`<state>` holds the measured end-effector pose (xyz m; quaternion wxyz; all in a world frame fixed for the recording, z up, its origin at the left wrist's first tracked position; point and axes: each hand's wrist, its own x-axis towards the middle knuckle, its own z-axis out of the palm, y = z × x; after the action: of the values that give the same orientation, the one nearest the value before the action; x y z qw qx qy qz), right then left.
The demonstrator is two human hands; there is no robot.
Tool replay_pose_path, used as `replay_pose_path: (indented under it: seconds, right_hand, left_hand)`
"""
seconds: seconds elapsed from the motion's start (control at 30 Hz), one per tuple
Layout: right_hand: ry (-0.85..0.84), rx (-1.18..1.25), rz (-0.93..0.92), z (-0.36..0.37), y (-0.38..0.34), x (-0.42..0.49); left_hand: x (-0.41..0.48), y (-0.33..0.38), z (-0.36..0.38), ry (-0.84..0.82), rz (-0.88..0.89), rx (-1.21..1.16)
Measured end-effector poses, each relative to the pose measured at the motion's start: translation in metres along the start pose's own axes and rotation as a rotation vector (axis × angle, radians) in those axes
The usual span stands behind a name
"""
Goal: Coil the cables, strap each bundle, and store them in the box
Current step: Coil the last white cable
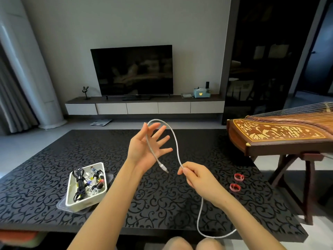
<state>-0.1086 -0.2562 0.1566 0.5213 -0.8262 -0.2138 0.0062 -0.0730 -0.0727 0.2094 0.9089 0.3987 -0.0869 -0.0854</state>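
view from the person's head, looking down over a black desk [54, 168] with a glossy scroll pattern. both bare hands are raised above the middle of the desk. the left hand [142, 148] is held palm up toward the viewer with its fingers spread wide and straight, gripping nothing. a white cable [176, 143] lies across that open palm, its metal plug end hanging just below the heel of the hand. from the palm the cable runs up between thumb and fingers, arches over the fingertips, and comes down to the right hand [196, 179]. the right hand pinches the cable between thumb and forefinger, the other fingers curled in. below that hand the rest of the cable drops past the near edge of the desk and curves in a loose loop toward the right. toward the near left corner of the desk sits a white box [86, 202], standing on a clear tray; it holds several bundled cables [88, 183], black and white. near the right edge of the desk lie two red straps [239, 177], each curled into a small ring, one just beside the other. off the far right corner stands a wooden zither [281, 134] on a stand. against the far wall, a dark television [132, 71] rests on a low cabinet.
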Motion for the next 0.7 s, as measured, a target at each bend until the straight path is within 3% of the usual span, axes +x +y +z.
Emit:
replay_pose_path:
  seconds: [0.23, 0.4, 0.53, 0.7]
  right_hand:
    - [-0.150, -0.123, 0.042, 0.002, -0.010, 0.002]
    - [-0.230, -0.119, 0.137, 0.005, -0.008, 0.002]
    - [-0.277, 0.016, 0.196, 0.008, -0.002, 0.002]
    - [-0.222, 0.234, 0.177, 0.001, 0.017, 0.002]
  left_hand:
    - [-0.005, -0.018, -0.004, 0.002, -0.278, -0.331]
    - [-0.005, -0.016, -0.005, -0.029, -0.365, -0.108]
    - [0.000, -0.018, 0.002, 0.024, -0.334, 0.119]
    - [0.009, -0.009, 0.007, 0.198, -0.086, 0.007]
